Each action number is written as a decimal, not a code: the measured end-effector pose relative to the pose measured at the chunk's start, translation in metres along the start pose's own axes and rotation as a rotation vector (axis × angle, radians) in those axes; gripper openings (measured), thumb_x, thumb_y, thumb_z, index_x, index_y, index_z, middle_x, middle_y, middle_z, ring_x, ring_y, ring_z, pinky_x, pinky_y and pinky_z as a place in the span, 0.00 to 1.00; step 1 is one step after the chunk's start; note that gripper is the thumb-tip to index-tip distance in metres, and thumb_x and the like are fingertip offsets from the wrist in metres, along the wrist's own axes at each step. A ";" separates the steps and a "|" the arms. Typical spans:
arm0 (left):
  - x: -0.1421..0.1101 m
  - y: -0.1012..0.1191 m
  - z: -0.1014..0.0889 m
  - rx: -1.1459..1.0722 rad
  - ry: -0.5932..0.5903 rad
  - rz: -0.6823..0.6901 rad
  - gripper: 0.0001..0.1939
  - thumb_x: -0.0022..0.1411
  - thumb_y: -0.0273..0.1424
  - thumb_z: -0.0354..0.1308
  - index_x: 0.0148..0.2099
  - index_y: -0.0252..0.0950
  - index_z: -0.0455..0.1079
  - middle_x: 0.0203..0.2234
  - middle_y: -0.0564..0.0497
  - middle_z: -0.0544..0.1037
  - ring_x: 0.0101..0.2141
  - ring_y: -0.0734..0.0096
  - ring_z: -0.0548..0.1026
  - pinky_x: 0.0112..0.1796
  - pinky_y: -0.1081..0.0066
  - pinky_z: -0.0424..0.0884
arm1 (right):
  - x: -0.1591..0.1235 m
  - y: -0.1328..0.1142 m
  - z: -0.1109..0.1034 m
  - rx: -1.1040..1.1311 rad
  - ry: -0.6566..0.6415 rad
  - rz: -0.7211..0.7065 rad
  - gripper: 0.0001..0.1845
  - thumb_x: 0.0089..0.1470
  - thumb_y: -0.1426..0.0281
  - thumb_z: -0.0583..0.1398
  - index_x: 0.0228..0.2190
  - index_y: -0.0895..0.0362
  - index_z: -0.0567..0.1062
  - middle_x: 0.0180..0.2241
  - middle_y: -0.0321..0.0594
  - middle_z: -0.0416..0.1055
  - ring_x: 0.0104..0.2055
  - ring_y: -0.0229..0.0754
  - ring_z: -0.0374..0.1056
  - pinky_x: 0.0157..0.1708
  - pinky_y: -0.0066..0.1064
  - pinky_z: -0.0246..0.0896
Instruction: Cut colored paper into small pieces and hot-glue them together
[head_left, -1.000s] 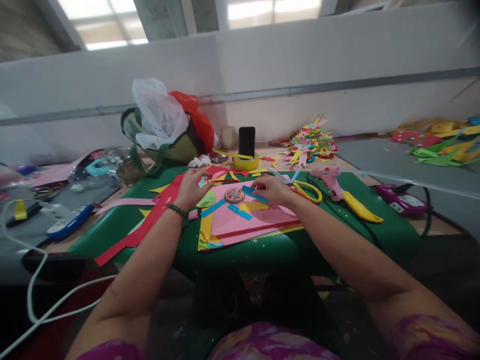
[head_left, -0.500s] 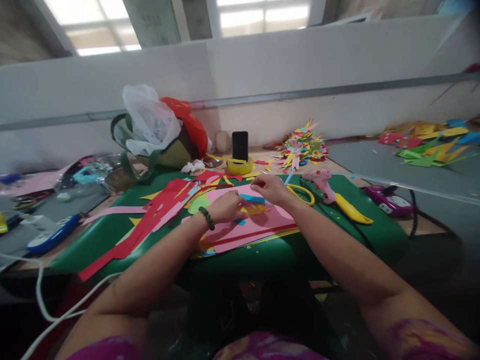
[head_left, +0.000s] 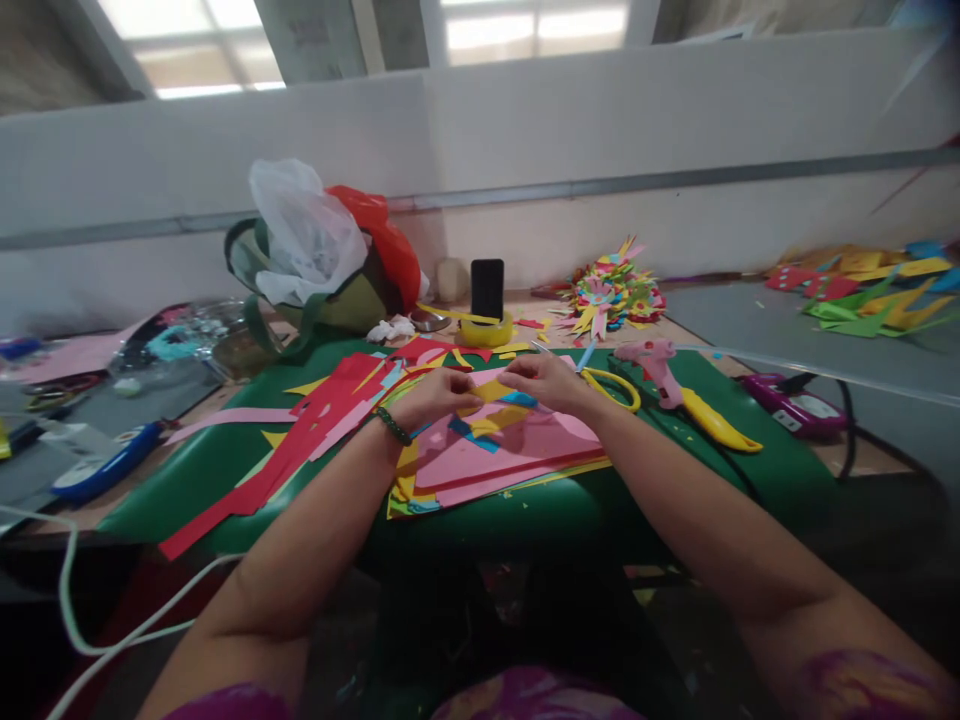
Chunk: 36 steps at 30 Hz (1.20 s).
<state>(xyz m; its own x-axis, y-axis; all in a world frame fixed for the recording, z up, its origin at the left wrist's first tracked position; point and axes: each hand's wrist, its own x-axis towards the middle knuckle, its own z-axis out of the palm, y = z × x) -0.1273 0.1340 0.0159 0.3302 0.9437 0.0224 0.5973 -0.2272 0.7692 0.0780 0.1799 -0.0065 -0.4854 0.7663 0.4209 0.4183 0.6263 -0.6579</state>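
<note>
Over a stack of pink paper sheets point(head_left: 517, 465), my left hand point(head_left: 431, 398) and my right hand point(head_left: 551, 383) face each other with closed fingers. A small yellow paper piece point(head_left: 491, 391) spans the gap, pinched at both ends. Just below my right fingers is a blue paper piece point(head_left: 519, 399); I cannot tell whether they touch it. Another blue paper piece point(head_left: 474, 436) lies on the pink sheets, with yellow paper beside it. Close to my right wrist are yellow-handled scissors point(head_left: 622, 392), partly hidden.
Right of the scissors lies a pink and yellow glue gun point(head_left: 660, 375). Red paper strips point(head_left: 300, 430) cover the green mat point(head_left: 187, 480) at left. Behind stand a phone point(head_left: 487, 288) on a yellow tape roll point(head_left: 486, 331), a bag point(head_left: 322, 290) and a paper flower bunch point(head_left: 611, 290).
The yellow piece has come up from the pink sheets into both hands. The blue strip that was between my hands now sits lower, and my left hand has drawn slightly left.
</note>
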 end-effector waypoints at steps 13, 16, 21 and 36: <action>0.002 -0.002 0.003 -0.421 0.000 -0.094 0.15 0.49 0.40 0.68 0.28 0.31 0.75 0.19 0.54 0.72 0.20 0.78 0.65 0.22 0.76 0.60 | -0.001 -0.003 0.010 0.062 0.079 -0.072 0.12 0.51 0.71 0.60 0.38 0.59 0.79 0.25 0.36 0.71 0.26 0.37 0.64 0.28 0.28 0.60; 0.004 0.001 0.004 -0.650 0.119 -0.163 0.13 0.51 0.36 0.68 0.26 0.32 0.71 0.16 0.56 0.68 0.17 0.81 0.63 0.20 0.78 0.60 | -0.005 -0.008 0.011 0.007 0.215 -0.158 0.20 0.50 0.77 0.57 0.45 0.58 0.75 0.33 0.38 0.69 0.27 0.37 0.63 0.31 0.29 0.62; 0.006 0.007 0.005 -0.734 0.178 -0.151 0.12 0.56 0.33 0.64 0.26 0.33 0.68 0.16 0.57 0.67 0.17 0.82 0.65 0.21 0.80 0.63 | -0.012 -0.014 0.018 -0.077 0.134 -0.293 0.19 0.49 0.81 0.58 0.41 0.52 0.77 0.39 0.39 0.66 0.31 0.37 0.65 0.33 0.28 0.63; 0.004 0.005 0.012 -0.435 0.127 -0.014 0.12 0.49 0.38 0.62 0.25 0.34 0.68 0.16 0.56 0.68 0.19 0.79 0.65 0.22 0.77 0.62 | 0.004 -0.004 0.018 0.217 0.199 0.030 0.14 0.48 0.61 0.63 0.21 0.58 0.72 0.20 0.33 0.66 0.23 0.35 0.59 0.23 0.26 0.54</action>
<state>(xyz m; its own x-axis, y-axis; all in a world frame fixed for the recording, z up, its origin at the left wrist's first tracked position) -0.1143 0.1338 0.0119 0.2153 0.9742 0.0671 0.2297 -0.1173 0.9662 0.0604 0.1779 -0.0130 -0.3061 0.8104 0.4996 0.2458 0.5743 -0.7809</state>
